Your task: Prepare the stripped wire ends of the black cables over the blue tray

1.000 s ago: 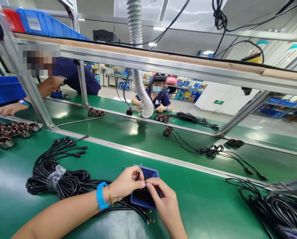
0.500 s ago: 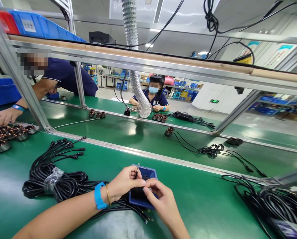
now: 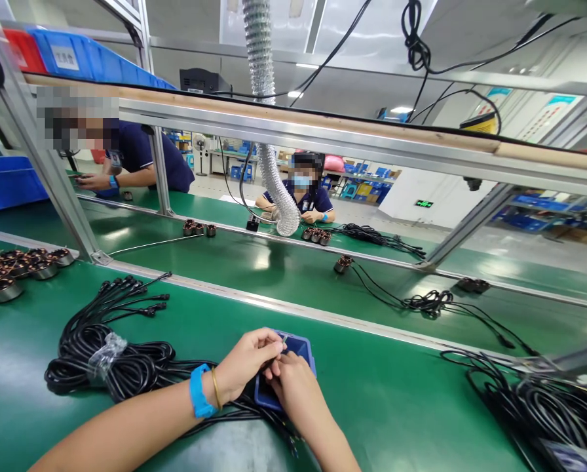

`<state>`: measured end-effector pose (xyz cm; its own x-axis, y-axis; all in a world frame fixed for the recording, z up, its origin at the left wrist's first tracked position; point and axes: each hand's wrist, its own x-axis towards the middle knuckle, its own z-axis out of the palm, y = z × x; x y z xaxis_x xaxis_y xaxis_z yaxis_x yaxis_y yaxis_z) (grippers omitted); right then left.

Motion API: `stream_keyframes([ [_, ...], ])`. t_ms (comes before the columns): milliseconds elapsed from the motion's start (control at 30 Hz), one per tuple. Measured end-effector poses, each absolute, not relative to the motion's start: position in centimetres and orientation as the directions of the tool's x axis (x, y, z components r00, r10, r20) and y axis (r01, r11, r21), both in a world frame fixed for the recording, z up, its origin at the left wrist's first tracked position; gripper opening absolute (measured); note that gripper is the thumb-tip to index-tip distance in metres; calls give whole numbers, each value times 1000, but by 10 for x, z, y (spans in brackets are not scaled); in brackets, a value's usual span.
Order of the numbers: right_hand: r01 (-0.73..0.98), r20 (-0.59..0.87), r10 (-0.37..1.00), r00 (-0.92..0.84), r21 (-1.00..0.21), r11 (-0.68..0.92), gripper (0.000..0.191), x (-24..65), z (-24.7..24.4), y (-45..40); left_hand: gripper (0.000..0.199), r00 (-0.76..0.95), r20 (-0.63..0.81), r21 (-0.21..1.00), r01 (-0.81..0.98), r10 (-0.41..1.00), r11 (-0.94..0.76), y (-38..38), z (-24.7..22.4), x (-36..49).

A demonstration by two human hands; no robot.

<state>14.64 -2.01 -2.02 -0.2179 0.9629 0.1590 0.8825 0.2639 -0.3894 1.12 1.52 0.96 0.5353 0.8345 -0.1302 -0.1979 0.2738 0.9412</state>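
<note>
My left hand [image 3: 249, 360], with a blue wristband and a thin gold bangle, is curled at the near edge of a small blue tray [image 3: 301, 345]. My right hand [image 3: 293, 387] lies over the tray, its fingertips pressed against those of my left hand. A sliver of a thin metal tool [image 3: 282, 338] shows at my left fingers, and the hands hide most of it. Black cables [image 3: 268, 410] run beneath my hands and out of the tray. The tray's contents are mostly hidden.
A bundled black cable coil [image 3: 101, 367] lies on the green bench [image 3: 372, 406] to my left, with another at the right [image 3: 534, 406]. Copper-wound motors [image 3: 8, 282] stand at far left. Co-workers [image 3: 136, 154] [image 3: 301, 193] sit beyond an aluminium rail [image 3: 323, 124].
My right hand has moved left and closed over the tray, now covering most of the metal tool. The co-worker at left has drawn their hand back from the near motors to the farther bench.
</note>
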Motion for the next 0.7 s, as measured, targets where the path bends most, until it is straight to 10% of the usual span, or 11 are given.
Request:
stream_keyframes([
  [700, 706, 656, 750, 86, -572, 419, 12, 175, -6, -44, 14, 506, 16, 999, -39, 862, 4, 16, 11, 9],
])
